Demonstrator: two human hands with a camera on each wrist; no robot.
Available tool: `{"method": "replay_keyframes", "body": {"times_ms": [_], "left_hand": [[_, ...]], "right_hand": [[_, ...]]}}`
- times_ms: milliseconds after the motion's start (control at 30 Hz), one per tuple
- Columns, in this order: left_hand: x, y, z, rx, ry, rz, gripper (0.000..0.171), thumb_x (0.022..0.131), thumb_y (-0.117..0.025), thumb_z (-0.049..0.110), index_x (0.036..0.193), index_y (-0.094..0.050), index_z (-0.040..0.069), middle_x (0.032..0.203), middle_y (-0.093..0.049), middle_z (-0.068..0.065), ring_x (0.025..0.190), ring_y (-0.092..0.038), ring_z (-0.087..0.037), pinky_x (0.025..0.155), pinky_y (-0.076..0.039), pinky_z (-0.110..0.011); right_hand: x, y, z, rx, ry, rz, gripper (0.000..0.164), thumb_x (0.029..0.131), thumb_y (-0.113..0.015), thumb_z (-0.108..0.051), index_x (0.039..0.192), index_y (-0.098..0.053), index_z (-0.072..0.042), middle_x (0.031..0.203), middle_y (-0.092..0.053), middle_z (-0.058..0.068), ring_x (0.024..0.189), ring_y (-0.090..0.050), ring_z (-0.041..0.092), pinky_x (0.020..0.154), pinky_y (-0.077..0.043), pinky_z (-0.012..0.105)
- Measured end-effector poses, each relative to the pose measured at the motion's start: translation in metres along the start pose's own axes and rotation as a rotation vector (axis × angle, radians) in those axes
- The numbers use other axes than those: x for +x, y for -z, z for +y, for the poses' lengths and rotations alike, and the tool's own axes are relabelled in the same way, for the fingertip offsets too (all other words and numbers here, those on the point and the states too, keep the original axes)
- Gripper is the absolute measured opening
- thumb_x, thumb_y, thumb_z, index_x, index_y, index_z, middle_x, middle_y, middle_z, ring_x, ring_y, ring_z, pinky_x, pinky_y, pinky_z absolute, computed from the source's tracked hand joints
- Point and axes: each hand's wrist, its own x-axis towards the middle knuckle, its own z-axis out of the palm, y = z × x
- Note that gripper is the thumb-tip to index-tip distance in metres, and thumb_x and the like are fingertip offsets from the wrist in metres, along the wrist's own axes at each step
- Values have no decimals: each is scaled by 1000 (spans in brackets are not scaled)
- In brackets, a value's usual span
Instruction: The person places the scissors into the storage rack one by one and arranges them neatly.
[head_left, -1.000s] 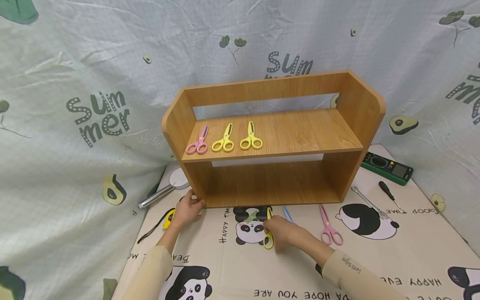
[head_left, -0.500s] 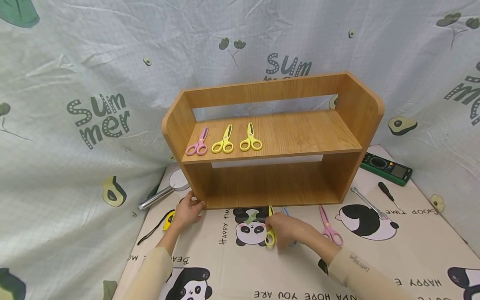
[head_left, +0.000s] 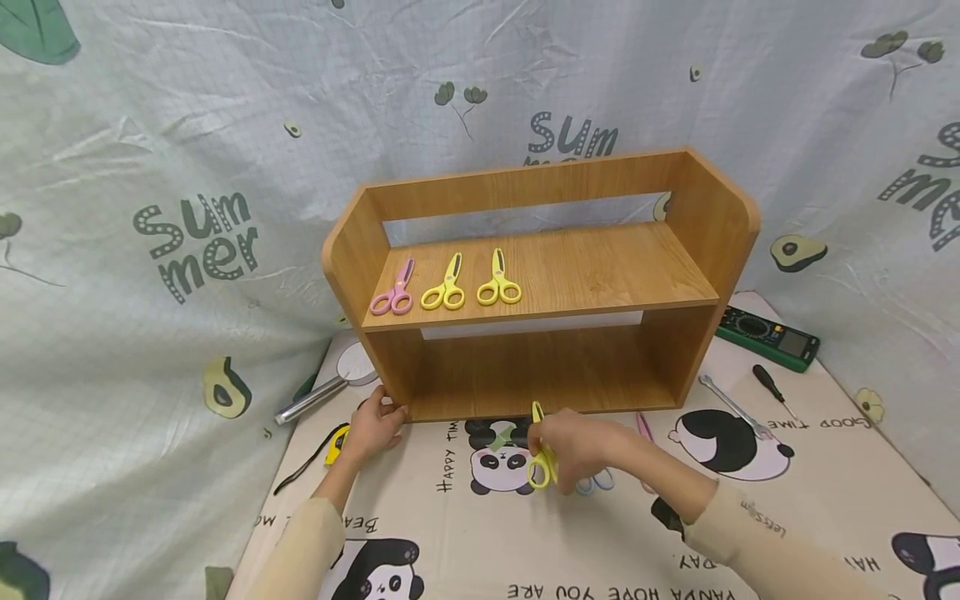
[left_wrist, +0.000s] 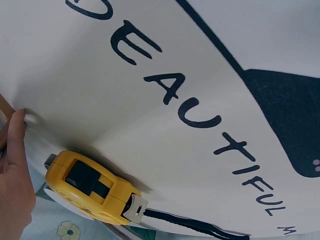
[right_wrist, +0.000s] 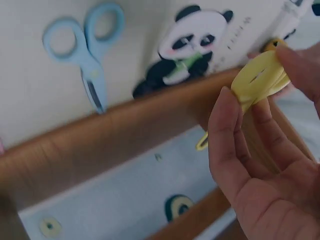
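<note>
Yellow scissors (head_left: 542, 467) are held by my right hand (head_left: 573, 446), lifted in front of the lower shelf. In the right wrist view, thumb and fingers pinch their yellow handles (right_wrist: 257, 80), and the blade is mostly hidden behind the fingers. My left hand (head_left: 375, 425) grips the lower left front corner of the wooden shelf (head_left: 543, 310). Blue scissors (right_wrist: 92, 55) lie on the table beside the right hand; in the head view only their handles show. On the upper level rest pink scissors (head_left: 395, 290), yellow scissors (head_left: 447, 287) and another yellow pair (head_left: 498, 282).
Pink scissors (head_left: 643, 427) lie partly behind the right forearm. A yellow tape measure (left_wrist: 92, 187) sits near the left hand, with a magnifying glass (head_left: 322, 392) behind it. At the right are a wrench (head_left: 731, 404), a screwdriver (head_left: 772, 387) and a green multimeter (head_left: 768, 337).
The right hand has raised the yellow scissors off the table and shifted slightly right. The blue scissors' handles now show beneath that hand. The left hand stays at the shelf corner.
</note>
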Motion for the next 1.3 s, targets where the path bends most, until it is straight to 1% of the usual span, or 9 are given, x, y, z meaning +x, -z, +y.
{"method": "replay_keyframes", "body": {"times_ms": [233, 433, 567, 700, 800, 900, 1100, 1233, 1300], "left_hand": [[0, 1, -1, -2, -15, 1, 55, 103, -60, 15, 152, -38, 3, 143, -58, -34, 122, -67, -43, 76, -68, -40], [1, 1, -3, -16, -26, 9, 48, 102, -61, 14, 145, -44, 2, 138, -62, -33, 118, -70, -41, 73, -68, -39], [0, 2, -3, -13, -32, 9, 49, 102, -61, 14, 146, -43, 2, 138, -61, -34, 118, -69, -42, 73, -68, -39], [-1, 2, -3, -15, -38, 4, 51, 103, -60, 14, 148, -41, 1, 139, -60, -35, 119, -68, -43, 73, -68, -40], [-1, 1, -3, -11, -35, 3, 52, 103, -60, 15, 149, -40, 1, 140, -59, -36, 120, -68, -43, 74, -68, -39], [-2, 1, -4, -11, -27, 8, 52, 103, -60, 15, 149, -41, 1, 140, -59, -35, 120, -68, -42, 74, -68, -39], [-2, 0, -4, -25, -38, 9, 45, 102, -61, 14, 142, -45, 1, 137, -62, -35, 116, -70, -41, 72, -68, -39], [-1, -1, -3, -24, -40, 10, 46, 102, -61, 14, 143, -45, 1, 136, -62, -35, 115, -70, -40, 71, -68, -39], [-1, -1, -3, -13, -44, 11, 48, 102, -61, 14, 145, -43, 1, 136, -62, -35, 115, -70, -41, 71, -68, -39]], "right_hand": [[-18, 39, -15, 0, 23, -52, 45, 68, -92, -1, 104, -70, -17, 90, -63, 0, 87, -57, 20, 72, -55, 35], [-27, 68, -30, -78, 19, -71, 45, 69, -93, -2, 104, -70, -18, 91, -64, 0, 88, -58, 20, 69, -59, 32], [-31, 90, -43, -148, 40, -66, 44, 70, -91, -2, 104, -68, -17, 91, -64, 1, 84, -59, 19, 64, -58, 28], [-34, 110, -55, -210, 55, -67, 44, 72, -89, -3, 106, -67, -18, 94, -64, 1, 85, -59, 18, 65, -56, 25], [-34, 123, -61, -255, 73, -67, 41, 73, -86, -3, 106, -67, -18, 93, -63, 0, 84, -58, 17, 64, -53, 24], [-32, 135, -67, -269, 80, -74, 40, 73, -85, -4, 106, -66, -16, 90, -60, 1, 81, -56, 17, 61, -48, 23], [-27, 156, -70, -244, 32, -100, 50, 72, -83, -3, 117, -64, -13, 83, -52, 1, 69, -50, 14, 52, -40, 21], [-24, 169, -67, -257, -3, -76, 55, 72, -84, -4, 123, -64, -14, 84, -52, 2, 71, -50, 16, 54, -40, 24], [-22, 176, -67, -268, -25, -55, 55, 72, -84, -6, 123, -65, -14, 88, -53, 3, 75, -52, 17, 57, -41, 25]]}}
